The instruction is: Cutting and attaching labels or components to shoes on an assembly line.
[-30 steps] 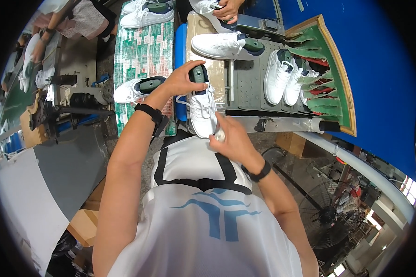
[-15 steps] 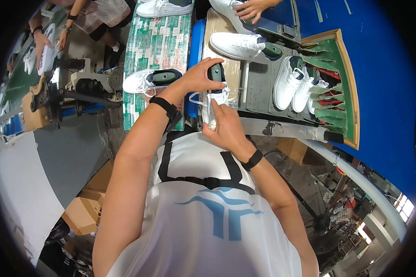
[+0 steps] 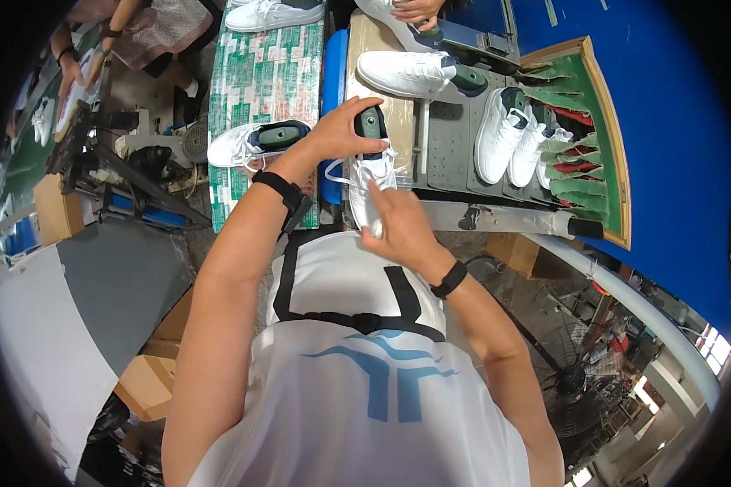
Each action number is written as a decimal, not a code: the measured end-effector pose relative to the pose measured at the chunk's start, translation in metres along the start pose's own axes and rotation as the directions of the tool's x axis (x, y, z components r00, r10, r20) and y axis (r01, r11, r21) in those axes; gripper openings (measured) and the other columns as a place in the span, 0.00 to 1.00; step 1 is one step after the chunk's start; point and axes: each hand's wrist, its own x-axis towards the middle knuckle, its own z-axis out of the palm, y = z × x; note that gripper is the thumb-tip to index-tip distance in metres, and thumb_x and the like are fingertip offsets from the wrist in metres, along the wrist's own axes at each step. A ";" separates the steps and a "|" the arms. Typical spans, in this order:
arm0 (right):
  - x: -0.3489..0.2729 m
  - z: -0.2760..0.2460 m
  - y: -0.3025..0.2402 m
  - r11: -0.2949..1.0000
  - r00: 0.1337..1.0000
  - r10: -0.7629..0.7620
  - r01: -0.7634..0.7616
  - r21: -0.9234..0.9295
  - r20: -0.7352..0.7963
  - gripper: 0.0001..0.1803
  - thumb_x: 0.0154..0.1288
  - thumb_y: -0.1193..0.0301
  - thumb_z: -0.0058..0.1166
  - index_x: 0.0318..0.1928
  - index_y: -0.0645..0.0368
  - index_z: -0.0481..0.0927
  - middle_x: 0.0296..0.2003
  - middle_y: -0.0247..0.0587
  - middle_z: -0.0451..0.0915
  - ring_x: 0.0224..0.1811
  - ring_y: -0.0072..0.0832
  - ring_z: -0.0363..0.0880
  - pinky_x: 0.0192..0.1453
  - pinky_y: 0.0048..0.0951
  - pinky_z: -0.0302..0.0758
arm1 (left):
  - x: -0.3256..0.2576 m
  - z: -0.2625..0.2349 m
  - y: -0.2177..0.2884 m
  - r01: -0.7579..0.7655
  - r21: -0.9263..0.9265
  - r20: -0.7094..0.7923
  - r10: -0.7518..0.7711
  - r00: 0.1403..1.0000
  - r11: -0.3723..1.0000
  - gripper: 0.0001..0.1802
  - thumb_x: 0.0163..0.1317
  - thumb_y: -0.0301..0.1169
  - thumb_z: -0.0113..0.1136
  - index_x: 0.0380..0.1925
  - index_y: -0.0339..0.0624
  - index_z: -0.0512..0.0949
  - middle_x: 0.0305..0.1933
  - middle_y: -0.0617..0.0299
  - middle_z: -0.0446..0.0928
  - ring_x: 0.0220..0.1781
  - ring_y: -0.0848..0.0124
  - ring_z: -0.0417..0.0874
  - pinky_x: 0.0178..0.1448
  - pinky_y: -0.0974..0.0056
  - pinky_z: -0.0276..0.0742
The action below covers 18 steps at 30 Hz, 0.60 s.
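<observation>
I hold a white sneaker [image 3: 370, 180] with a dark green insert upright against my chest. My left hand [image 3: 338, 130] grips its heel end at the top. My right hand [image 3: 398, 225] is closed around the toe end, with one finger laid along the laces. A loose white lace loops out to the left of the shoe. Both wrists wear black bands.
A white sneaker [image 3: 256, 141] lies on the green patterned table [image 3: 256, 69] to the left. Another sneaker [image 3: 418, 73] lies ahead, and a pair [image 3: 516, 144] stands on the grey perforated tray [image 3: 451, 154]. Other people's hands [image 3: 406, 10] work at the far side. Cardboard boxes [image 3: 150, 381] sit below left.
The shoe and both hands have stayed together at my chest. My right hand has shifted up over the toe. The view has tilted, so the bench sits lower in the picture.
</observation>
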 end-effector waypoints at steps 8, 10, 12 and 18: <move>-0.038 -0.023 0.007 0.914 0.986 0.156 -0.166 0.369 0.059 0.42 0.59 0.66 0.68 0.73 0.70 0.74 0.46 0.53 0.82 0.49 0.50 0.82 0.58 0.43 0.79 | 0.000 0.002 -0.006 -0.024 0.017 -0.059 0.025 0.998 1.000 0.51 0.50 0.48 0.82 0.75 0.43 0.74 0.69 0.47 0.78 0.70 0.51 0.81 0.75 0.55 0.75; -0.033 -0.022 0.014 0.889 0.979 0.204 -0.192 0.416 0.015 0.41 0.60 0.69 0.67 0.74 0.68 0.74 0.48 0.52 0.82 0.51 0.48 0.83 0.60 0.41 0.79 | 0.001 0.000 -0.002 -0.023 -0.005 -0.033 0.023 0.999 1.000 0.51 0.52 0.45 0.82 0.76 0.43 0.73 0.72 0.48 0.77 0.72 0.54 0.79 0.77 0.56 0.73; -0.021 -0.015 0.018 0.911 0.976 0.211 -0.181 0.370 -0.043 0.40 0.59 0.67 0.67 0.72 0.70 0.75 0.46 0.53 0.82 0.49 0.50 0.82 0.58 0.43 0.79 | 0.000 -0.004 0.011 0.023 -0.036 0.019 -0.022 1.000 0.999 0.50 0.54 0.41 0.82 0.77 0.43 0.71 0.75 0.49 0.75 0.76 0.58 0.76 0.80 0.57 0.70; -0.016 -0.009 0.025 0.991 0.984 0.111 -0.098 0.092 -0.143 0.42 0.58 0.65 0.69 0.70 0.75 0.74 0.42 0.56 0.81 0.48 0.52 0.81 0.56 0.47 0.76 | 0.001 -0.003 0.005 0.013 -0.039 -0.004 -0.013 1.000 0.999 0.51 0.52 0.44 0.83 0.76 0.44 0.73 0.73 0.47 0.75 0.74 0.54 0.77 0.79 0.56 0.71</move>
